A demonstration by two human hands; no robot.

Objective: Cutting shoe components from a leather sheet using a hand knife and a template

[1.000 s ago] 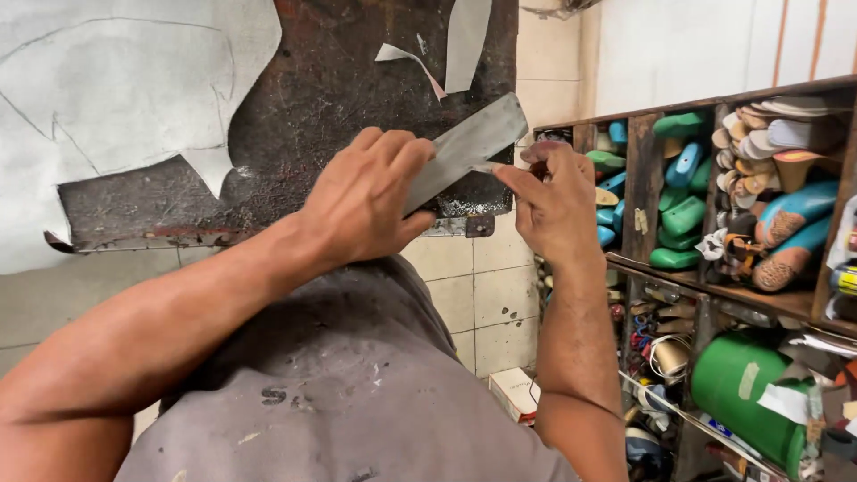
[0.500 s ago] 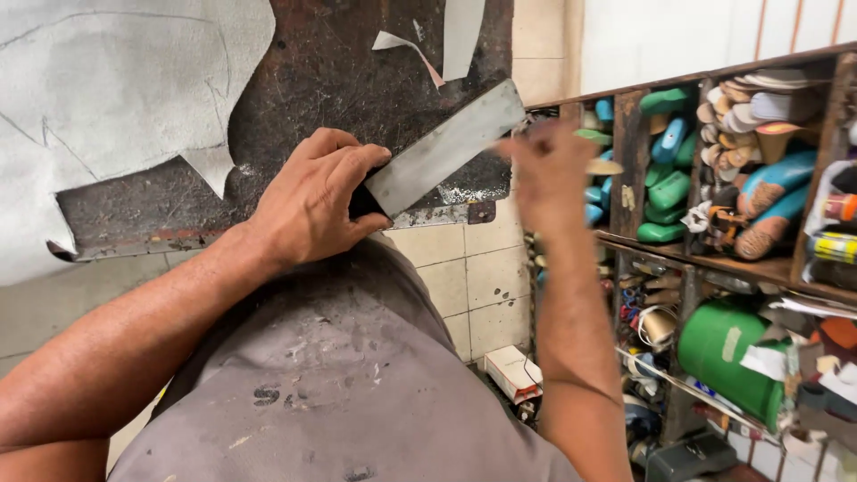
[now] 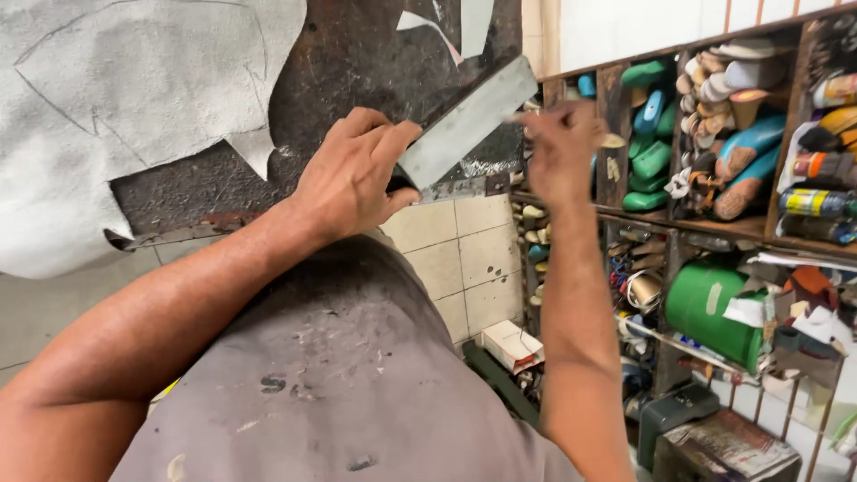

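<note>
My left hand (image 3: pixel 353 174) grips the lower end of a flat grey rectangular bar (image 3: pixel 469 120), which slants up to the right in front of a dark worn board (image 3: pixel 357 54). My right hand (image 3: pixel 558 147) is at the bar's upper end, blurred by motion. Its fingers are pinched on a small thin tool with a tan tip (image 3: pixel 614 141); what kind of tool it is I cannot tell. A large white sheet with drawn outlines and cut-out gaps (image 3: pixel 116 98) lies on the board at the left. My grey stained shirt (image 3: pixel 339 384) fills the lower middle.
Wooden shelves (image 3: pixel 678 223) at the right hold green and blue shoe lasts (image 3: pixel 652 156), cans (image 3: pixel 817 201) and clutter. A green bucket (image 3: pixel 710 308) sits lower down. A white box (image 3: pixel 513 344) lies below beside a tiled wall (image 3: pixel 464 259).
My right hand has slid up and to the right past the bar's upper end and is now blurred. My left hand has kept its grip, with the bar held at about the same slant.
</note>
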